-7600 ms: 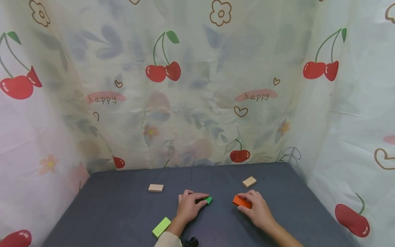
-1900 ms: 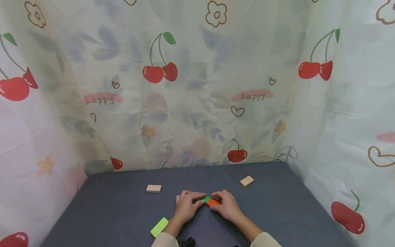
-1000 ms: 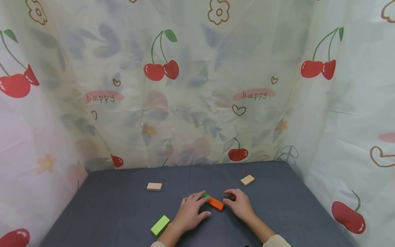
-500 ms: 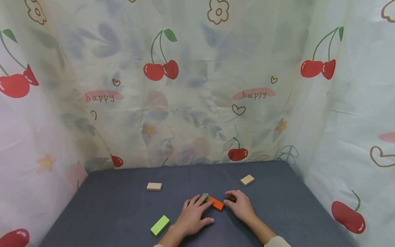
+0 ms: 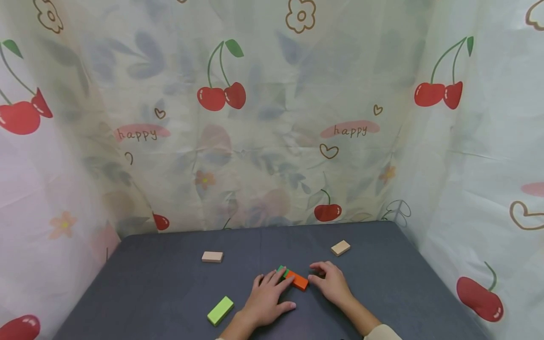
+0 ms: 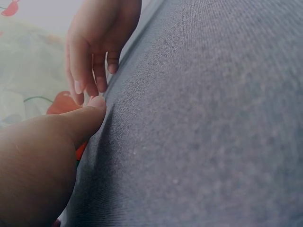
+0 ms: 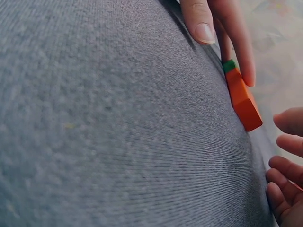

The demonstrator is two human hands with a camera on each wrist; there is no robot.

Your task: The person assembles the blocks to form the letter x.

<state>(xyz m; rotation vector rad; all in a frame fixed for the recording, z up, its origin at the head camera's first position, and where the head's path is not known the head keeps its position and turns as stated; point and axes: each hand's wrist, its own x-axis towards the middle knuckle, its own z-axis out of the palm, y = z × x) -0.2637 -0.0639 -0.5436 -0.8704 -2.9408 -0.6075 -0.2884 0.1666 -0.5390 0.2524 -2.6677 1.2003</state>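
A green block (image 5: 281, 269) and an orange block (image 5: 300, 282) lie end to end on the dark cloth, in one slanted line. My left hand (image 5: 265, 300) has its fingers extended over them, fingertips resting on or just above their tops; its thumb stands apart from both. Just right of the orange block's free end, my right hand (image 5: 332, 282) hovers with loosely bent fingers and holds nothing. A gap between the right fingers (image 7: 289, 165) and the orange block (image 7: 247, 111) shows in the right wrist view. Most of the green block is hidden by left fingers.
A lime green block (image 5: 220, 310) lies left of my left forearm. Two plain wooden blocks are farther back, a pale block (image 5: 212, 257) on the left and a tan block (image 5: 341, 248) on the right. A printed curtain (image 5: 263, 189) encloses the table (image 5: 161, 283).
The right hand brought the orange block leftward against the green one, then released it and drew slightly right. My left hand let go of the green block and spread its fingers over the pair.
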